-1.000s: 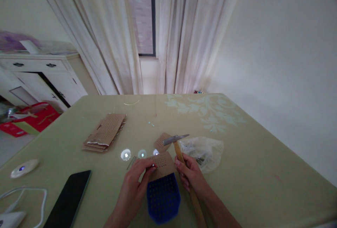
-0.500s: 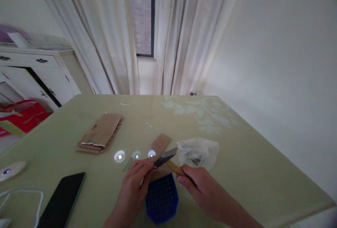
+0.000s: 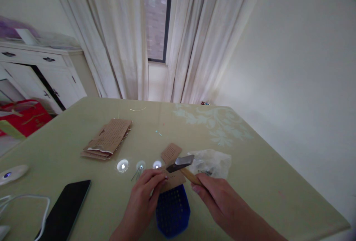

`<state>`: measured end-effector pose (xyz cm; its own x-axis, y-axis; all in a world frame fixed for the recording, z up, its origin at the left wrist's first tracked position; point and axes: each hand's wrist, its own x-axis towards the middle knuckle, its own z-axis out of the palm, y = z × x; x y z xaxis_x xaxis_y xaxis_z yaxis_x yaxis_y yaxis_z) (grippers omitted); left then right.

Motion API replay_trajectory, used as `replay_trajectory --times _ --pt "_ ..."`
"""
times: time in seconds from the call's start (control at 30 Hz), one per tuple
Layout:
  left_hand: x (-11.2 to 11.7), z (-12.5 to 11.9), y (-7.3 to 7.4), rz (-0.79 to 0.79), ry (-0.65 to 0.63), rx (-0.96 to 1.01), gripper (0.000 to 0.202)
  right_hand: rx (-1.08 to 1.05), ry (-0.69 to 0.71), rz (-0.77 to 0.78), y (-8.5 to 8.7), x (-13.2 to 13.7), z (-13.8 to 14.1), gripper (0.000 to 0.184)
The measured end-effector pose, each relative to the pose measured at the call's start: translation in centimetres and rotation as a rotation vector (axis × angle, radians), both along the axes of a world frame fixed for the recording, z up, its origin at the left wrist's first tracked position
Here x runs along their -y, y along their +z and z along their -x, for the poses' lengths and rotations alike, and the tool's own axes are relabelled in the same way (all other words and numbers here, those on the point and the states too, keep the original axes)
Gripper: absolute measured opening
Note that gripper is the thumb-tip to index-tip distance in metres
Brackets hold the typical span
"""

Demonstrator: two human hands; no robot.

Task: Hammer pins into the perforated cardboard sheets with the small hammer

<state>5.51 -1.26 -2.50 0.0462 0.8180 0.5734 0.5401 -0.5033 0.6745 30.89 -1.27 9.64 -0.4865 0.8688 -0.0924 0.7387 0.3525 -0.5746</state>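
**Inspector A:** Head view, right side?

**Inspector B:** The hammer (image 3: 182,162) is gripped by its wooden handle in the right hand (image 3: 215,196). Its metal head is held just over the cardboard piece (image 3: 174,180).

**Inspector A:** Left side?

**Inspector B:** The cardboard piece's left edge is pinched by the left hand (image 3: 144,196). It is laid on a blue block (image 3: 172,211) at the near edge of the table (image 3: 250,166).

You've got one hammer (image 3: 182,162), one blue block (image 3: 172,211) and one plastic bag (image 3: 215,159) right of the block. Loose cardboard, two: near cardboard piece (image 3: 174,179) touching the block's far edge, far cardboard piece (image 3: 171,152) beyond it. One cardboard stack (image 3: 108,139) far-left of the block, sheets uncountable. Three bright round spots (image 3: 141,165) beyond the block. Left of the block: one phone (image 3: 65,211), one white cable (image 3: 27,200). One desk (image 3: 264,181).
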Motion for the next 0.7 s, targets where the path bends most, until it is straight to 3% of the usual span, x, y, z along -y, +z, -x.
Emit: replay_trajectory --times 0.17,0.53,0.7 --pt "0.0 -0.1 -0.2 0.009 0.023 -0.016 0.019 0.12 0.052 0.004 -0.7 0.0 0.3 0.03" --pt "0.4 -0.4 -0.5 0.068 0.051 0.002 0.014 0.045 0.027 -0.052 -1.5 0.0 0.0 0.031" --pt "0.3 -0.3 -0.4 0.11 0.096 0.044 0.035 0.05 0.045 -0.059 -2.3 0.2 -0.1 0.03"
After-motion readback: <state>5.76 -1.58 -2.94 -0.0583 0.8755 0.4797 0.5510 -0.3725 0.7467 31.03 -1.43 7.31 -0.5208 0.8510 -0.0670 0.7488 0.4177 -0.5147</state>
